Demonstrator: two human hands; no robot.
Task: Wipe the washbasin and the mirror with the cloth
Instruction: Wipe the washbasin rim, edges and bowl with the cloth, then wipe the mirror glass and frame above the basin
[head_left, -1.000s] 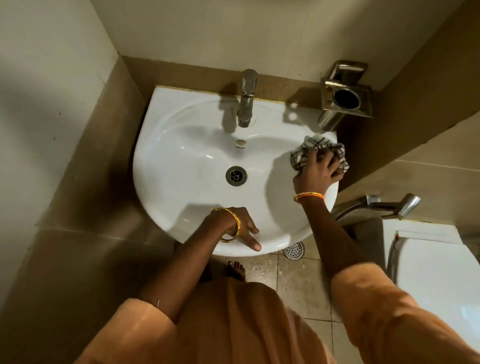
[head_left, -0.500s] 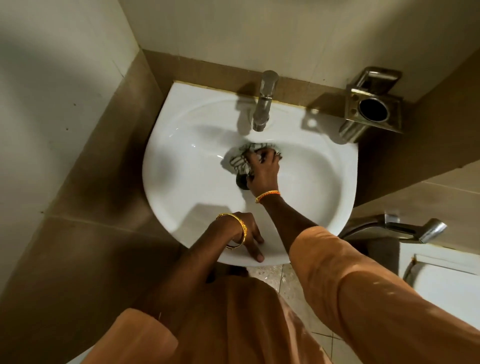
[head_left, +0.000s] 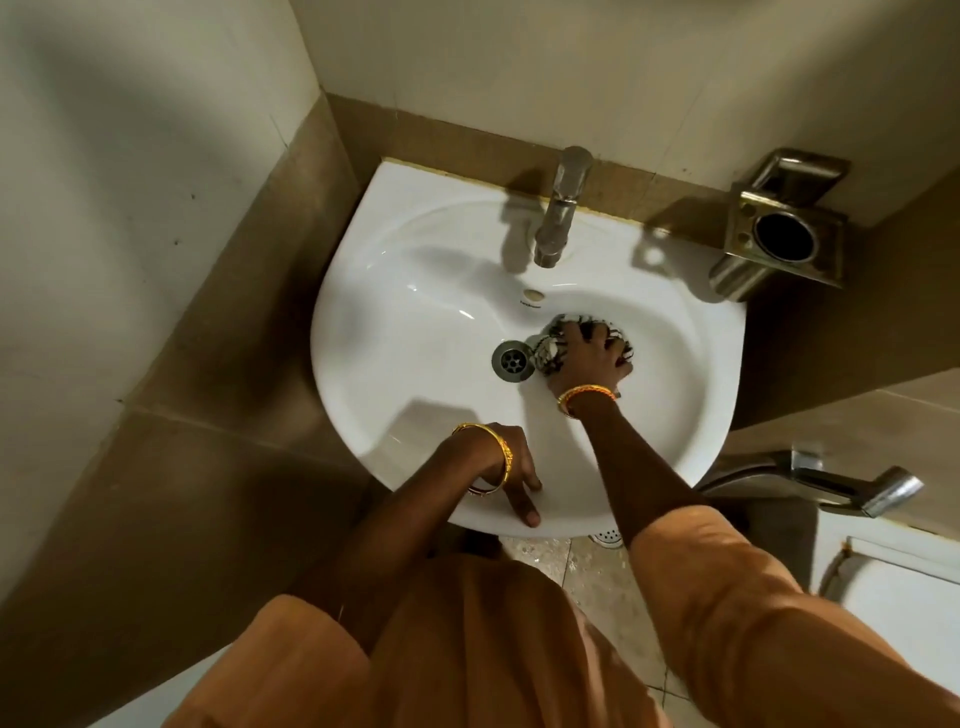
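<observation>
A white washbasin (head_left: 415, 291) hangs on the tiled wall, with a steel tap (head_left: 561, 208) at its back and a drain (head_left: 513, 360) in the bowl. My right hand (head_left: 589, 358) presses a bunched checked cloth (head_left: 550, 351) against the bowl just right of the drain. My left hand (head_left: 506, 470) rests on the basin's front rim, fingers curled over the edge and the index finger stretched along it. The mirror is out of view.
A steel tumbler holder (head_left: 779, 234) is fixed to the wall right of the basin. A steel spray handle (head_left: 841, 480) sticks out at the right, above a white toilet tank (head_left: 893, 587). The tiled wall (head_left: 130, 260) closes in on the left.
My right hand has carried the cloth from the basin's right rim down into the bowl, over the drain, and now sits just right of it. My left hand stayed on the front rim.
</observation>
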